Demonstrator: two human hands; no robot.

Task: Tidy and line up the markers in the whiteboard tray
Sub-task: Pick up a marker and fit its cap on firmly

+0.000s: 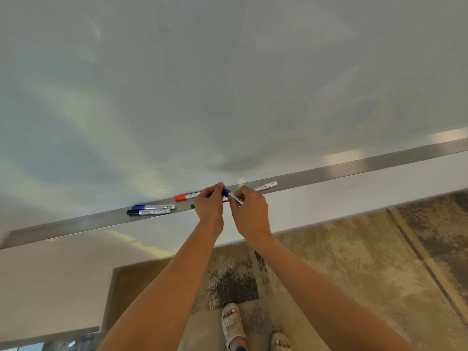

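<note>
We held one blue-capped white marker (231, 195) above the long brushed-metal whiteboard tray (354, 165), our left hand (209, 204) pinching its cap, our right hand (249, 208) closed around its barrel. In the tray lay a red-capped marker (187, 196) by the back edge, a green-capped marker (193, 206) at the front edge, mostly hidden, and leftward a blue-capped (153, 206) and black-capped pair (148, 212) side by side.

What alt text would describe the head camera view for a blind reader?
Two bare hands, left hand and right hand, hold a blue-capped marker above a metal whiteboard tray. Other markers lie in the tray.
</note>
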